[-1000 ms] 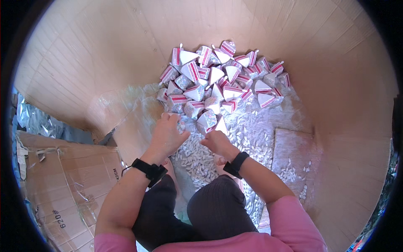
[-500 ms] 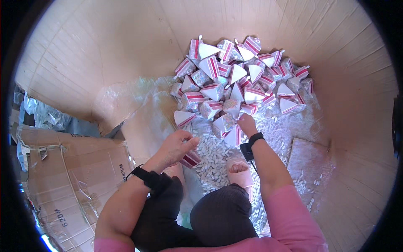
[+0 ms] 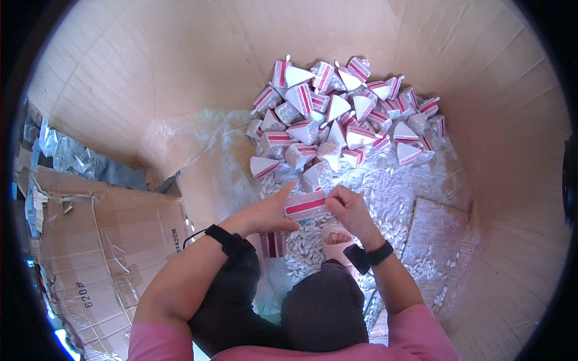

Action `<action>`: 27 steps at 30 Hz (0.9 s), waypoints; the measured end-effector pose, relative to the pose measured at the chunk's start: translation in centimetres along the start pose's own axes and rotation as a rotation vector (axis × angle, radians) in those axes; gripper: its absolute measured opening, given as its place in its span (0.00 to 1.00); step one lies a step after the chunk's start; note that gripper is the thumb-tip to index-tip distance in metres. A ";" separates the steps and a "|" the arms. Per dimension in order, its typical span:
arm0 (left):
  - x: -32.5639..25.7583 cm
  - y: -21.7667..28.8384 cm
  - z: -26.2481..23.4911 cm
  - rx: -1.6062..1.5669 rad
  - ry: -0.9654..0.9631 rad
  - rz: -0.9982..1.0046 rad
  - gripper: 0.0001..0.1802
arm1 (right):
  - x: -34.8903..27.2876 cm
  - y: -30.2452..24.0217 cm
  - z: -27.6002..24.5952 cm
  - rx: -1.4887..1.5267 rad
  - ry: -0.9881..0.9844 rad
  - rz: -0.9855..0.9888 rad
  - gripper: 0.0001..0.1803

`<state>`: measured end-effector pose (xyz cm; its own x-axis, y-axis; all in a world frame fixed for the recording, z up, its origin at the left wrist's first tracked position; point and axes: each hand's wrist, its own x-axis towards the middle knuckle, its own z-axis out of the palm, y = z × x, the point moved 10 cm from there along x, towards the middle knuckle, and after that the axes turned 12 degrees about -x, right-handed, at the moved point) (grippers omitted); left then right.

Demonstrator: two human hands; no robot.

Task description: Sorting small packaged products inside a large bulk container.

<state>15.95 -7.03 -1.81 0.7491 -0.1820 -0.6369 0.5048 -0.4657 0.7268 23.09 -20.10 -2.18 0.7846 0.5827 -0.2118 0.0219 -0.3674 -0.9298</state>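
Note:
An imitation cake slice [image 3: 306, 206], wedge-shaped with pale sides and a red stripe, is held between my hands, off the pile. My left hand [image 3: 268, 212] spans its broad end, with thumb and forefinger spread to either side. My right hand [image 3: 351, 209] pinches the other end between thumb and fingers. Under my left hand, a darker red striped piece [image 3: 273, 245] shows partly between my legs. Ahead lies a heap of similar cake slices [image 3: 337, 108], many with white tops and glittery backs, some with a small white-tipped stick poking out.
Tall brown cardboard walls [image 3: 180, 54] curve around me. Small white grain-like pieces [image 3: 304, 246] cover the floor around my sandalled foot [image 3: 335, 240]. A flat board [image 3: 436, 234] lies at right. A taped carton [image 3: 114, 240] and clear plastic wrap [image 3: 72, 156] are outside at left.
My right hand has drawn a cake slice from the heap's near edge back toward me. My left hand has moved right and opened wider around its broad end.

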 end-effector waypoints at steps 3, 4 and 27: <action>-0.8 0.4 0.6 -0.251 -0.133 -0.007 0.46 | -1.4 -4.2 0.0 -0.046 -0.067 -0.117 0.05; -1.2 0.9 1.4 -0.444 -0.241 -0.018 0.45 | -1.6 -4.1 -0.2 -0.049 -0.061 -0.113 0.05; -2.7 -1.3 -0.3 -0.630 -0.163 -0.003 0.39 | -1.8 -2.0 5.4 0.325 -0.510 0.139 0.16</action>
<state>13.38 -5.67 -0.96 0.6977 -0.3339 -0.6338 0.6987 0.1214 0.7051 18.34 -16.50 -1.51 0.3698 0.8478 -0.3801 -0.3117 -0.2721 -0.9104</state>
